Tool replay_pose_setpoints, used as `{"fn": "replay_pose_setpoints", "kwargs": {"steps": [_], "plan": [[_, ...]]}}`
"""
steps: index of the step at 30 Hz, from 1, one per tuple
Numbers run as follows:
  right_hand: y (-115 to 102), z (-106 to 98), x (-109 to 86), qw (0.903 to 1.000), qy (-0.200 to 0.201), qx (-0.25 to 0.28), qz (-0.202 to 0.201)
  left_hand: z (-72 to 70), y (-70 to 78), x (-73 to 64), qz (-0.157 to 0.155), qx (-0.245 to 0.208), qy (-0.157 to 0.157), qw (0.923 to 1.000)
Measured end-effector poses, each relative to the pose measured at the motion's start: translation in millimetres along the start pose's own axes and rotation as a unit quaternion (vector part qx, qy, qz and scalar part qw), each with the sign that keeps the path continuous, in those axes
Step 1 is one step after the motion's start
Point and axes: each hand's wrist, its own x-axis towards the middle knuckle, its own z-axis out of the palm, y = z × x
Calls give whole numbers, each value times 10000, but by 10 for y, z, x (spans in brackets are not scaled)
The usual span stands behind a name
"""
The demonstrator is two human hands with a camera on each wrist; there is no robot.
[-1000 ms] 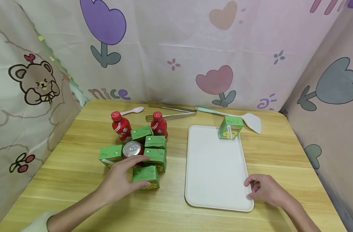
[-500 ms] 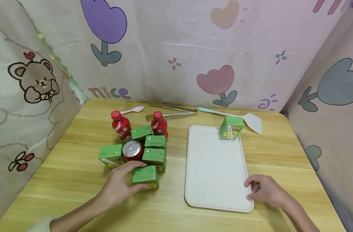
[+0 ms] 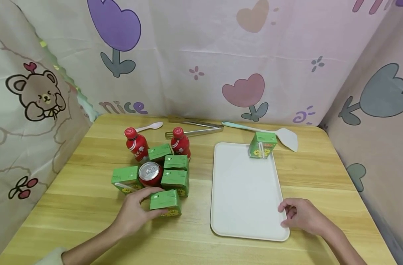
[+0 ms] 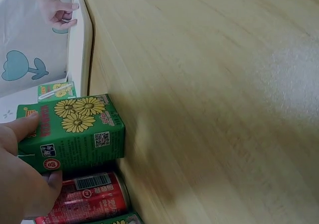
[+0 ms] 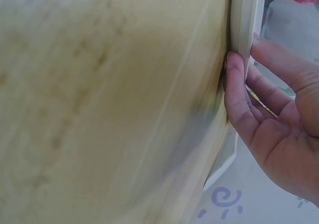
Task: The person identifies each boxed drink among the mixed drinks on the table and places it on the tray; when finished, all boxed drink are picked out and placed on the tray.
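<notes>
My left hand (image 3: 132,212) grips a green drink carton (image 3: 165,200) at the front of a group of drinks. The left wrist view shows thumb and fingers on opposite sides of this carton, which has yellow flowers (image 4: 79,114) printed on it. Close behind it stand a red can (image 3: 150,172), several more green cartons (image 3: 175,178) and two red bottles (image 3: 137,145). With my right hand (image 3: 302,216) I pinch the right edge of a white tray (image 3: 244,191), fingers curled at its rim (image 5: 241,30). One green carton (image 3: 263,144) stands upright at the tray's far right corner.
Along the back of the wooden table (image 3: 321,176) lie a pale pink spoon (image 3: 155,125), metal tongs (image 3: 201,131) and a spatula (image 3: 286,138) with a mint handle. A printed cloth (image 3: 201,48) rises behind the table and on both sides.
My left hand's fingers have drawn back from the neighbouring carton and closed around the front one. That carton has hardly shifted. My right hand stays on the tray edge.
</notes>
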Motion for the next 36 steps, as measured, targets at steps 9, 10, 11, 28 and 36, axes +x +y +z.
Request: {"fn": "replay_pose_setpoints", "kwargs": {"steps": [9, 10, 11, 28, 36], "plan": [[-8, 7, -7, 10000, -4, 32, 8, 26, 30, -44, 91, -143, 35, 9999], [-9, 7, -8, 10000, -6, 38, 2, 27, 39, -46, 103, -173, 51, 9998], [-10, 6, -8, 10000, -10, 40, -5, 28, 50, -47, 110, -185, 65, 9997], [-13, 7, -3, 10000, 21, 22, -37, 5, 426, 135, 186, -325, -357, 9987], [-15, 5, 1, 10000, 6, 31, -10, -3, 635, 296, -57, -1299, -722, 9889]]}}
